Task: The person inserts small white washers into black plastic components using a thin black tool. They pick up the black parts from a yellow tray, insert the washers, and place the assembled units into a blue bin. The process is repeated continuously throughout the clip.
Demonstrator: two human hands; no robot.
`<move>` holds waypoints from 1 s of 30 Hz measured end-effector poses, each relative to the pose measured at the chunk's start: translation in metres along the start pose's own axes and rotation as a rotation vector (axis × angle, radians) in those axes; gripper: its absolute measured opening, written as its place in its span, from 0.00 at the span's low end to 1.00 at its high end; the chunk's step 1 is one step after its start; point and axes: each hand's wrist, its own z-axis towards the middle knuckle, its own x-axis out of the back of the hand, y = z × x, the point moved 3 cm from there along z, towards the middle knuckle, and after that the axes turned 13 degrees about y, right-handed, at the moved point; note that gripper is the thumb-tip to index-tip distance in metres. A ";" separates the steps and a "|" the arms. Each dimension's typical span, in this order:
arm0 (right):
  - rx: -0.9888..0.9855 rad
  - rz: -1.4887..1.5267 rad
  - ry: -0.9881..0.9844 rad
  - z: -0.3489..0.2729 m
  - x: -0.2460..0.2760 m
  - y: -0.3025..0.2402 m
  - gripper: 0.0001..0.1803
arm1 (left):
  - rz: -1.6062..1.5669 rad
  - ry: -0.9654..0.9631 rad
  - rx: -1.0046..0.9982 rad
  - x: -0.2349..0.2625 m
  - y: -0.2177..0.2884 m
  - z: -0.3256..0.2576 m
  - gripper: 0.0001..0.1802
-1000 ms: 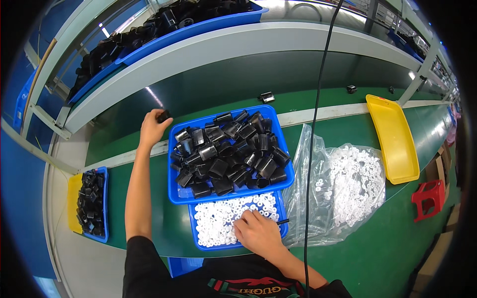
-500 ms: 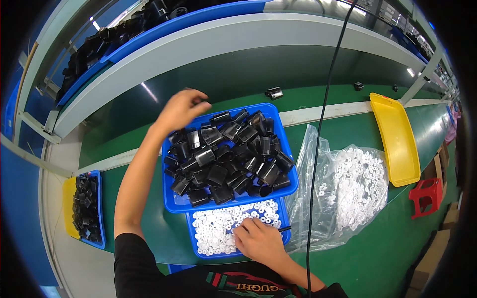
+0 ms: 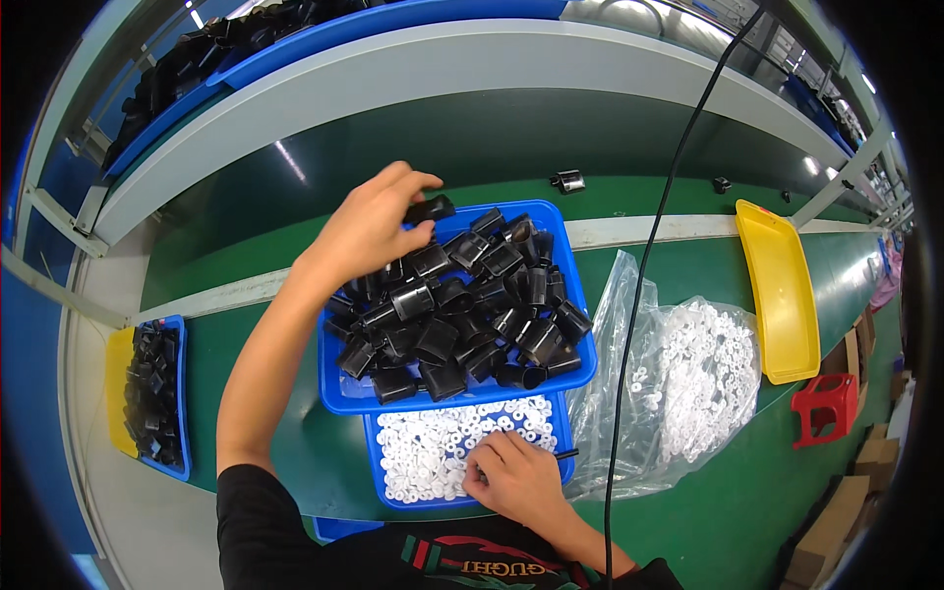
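My left hand [image 3: 379, 221] is closed on a short black plastic pipe piece [image 3: 431, 209], gripped between thumb and fingers over the far left corner of a blue tray [image 3: 457, 405]. Heaped in that tray are several similar black plastic pieces [image 3: 433, 339]. Nearer to me, a second blue tray [image 3: 374, 457] carries small white rings [image 3: 418, 457] spread in a loose layer. Over its right part my right hand [image 3: 516, 480] is curled around a thin black stick-like tool [image 3: 566, 454]; only one end shows beyond the hand, the rest hidden by the fingers.
A clear plastic bag of white rings [image 3: 703, 379] lies right of the trays, with a black cable [image 3: 644, 261] hanging in front. Beyond stand a yellow tray [image 3: 782, 295] and a red stool [image 3: 824, 408]. At left is another blue bin [image 3: 180, 393]. One black piece [image 3: 567, 181] lies behind.
My left hand has come slightly right and now grips a black pipe piece. The right hand stays over the white rings. The whole view has shifted a little.
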 end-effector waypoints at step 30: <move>-0.038 0.386 -0.013 0.062 0.026 -0.028 0.16 | -0.970 0.127 0.217 -0.022 0.086 -0.217 0.26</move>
